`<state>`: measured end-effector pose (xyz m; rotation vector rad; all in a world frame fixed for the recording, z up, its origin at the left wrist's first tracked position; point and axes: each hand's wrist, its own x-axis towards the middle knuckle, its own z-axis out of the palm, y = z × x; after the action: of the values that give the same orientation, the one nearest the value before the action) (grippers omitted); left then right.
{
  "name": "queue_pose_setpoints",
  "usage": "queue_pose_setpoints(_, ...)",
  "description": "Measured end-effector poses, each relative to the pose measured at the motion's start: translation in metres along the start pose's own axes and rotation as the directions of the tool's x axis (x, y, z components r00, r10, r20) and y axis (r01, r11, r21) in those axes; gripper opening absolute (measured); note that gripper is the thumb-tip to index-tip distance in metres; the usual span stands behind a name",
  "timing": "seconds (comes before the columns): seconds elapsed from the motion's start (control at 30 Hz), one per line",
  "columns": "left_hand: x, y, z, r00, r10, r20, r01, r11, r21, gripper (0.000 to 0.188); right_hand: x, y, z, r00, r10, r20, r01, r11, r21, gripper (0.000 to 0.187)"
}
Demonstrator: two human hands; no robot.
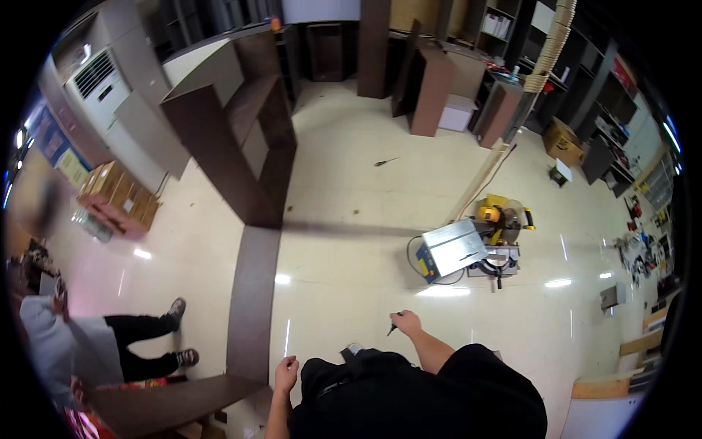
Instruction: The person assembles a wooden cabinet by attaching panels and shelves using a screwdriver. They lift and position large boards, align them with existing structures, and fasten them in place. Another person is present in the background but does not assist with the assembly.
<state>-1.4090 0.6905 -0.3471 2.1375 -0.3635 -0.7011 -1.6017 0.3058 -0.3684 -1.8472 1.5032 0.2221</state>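
I look down over my dark clothes at a glossy cream floor. My right hand [406,322] is closed around a thin dark tool [393,327], too small to name. My left hand [286,373] hangs loosely curled and holds nothing; it is beside a long dark brown board [252,300] that lies flat on the floor. That board runs up to a large dark brown shelf unit [245,139] lying on its side.
A yellow mitre saw with a grey metal table [475,245] stands on the floor at right. Another person [88,344] sits at left beside another brown panel [157,402]. Cardboard boxes [121,194], standing cabinets [428,88], a screwdriver-like tool [385,162] and wooden strips [482,183] lie further off.
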Motion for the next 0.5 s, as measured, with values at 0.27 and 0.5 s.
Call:
queue_pose_setpoints(0.27,0.155,0.004,-0.021,0.995,-0.063,0.074,0.049,0.982,0.183,0.027,0.120,-0.041,-0.016,0.939,0.228,0.257,-0.328,0.820,0.470,0.044)
queue_pose_setpoints(0.5,0.258,-0.075,-0.019,0.596,-0.772,0.220,0.621,0.617,0.483,0.021,0.226,-0.081,-0.079,0.932,0.284,0.226,-0.332,0.416,0.847,0.019)
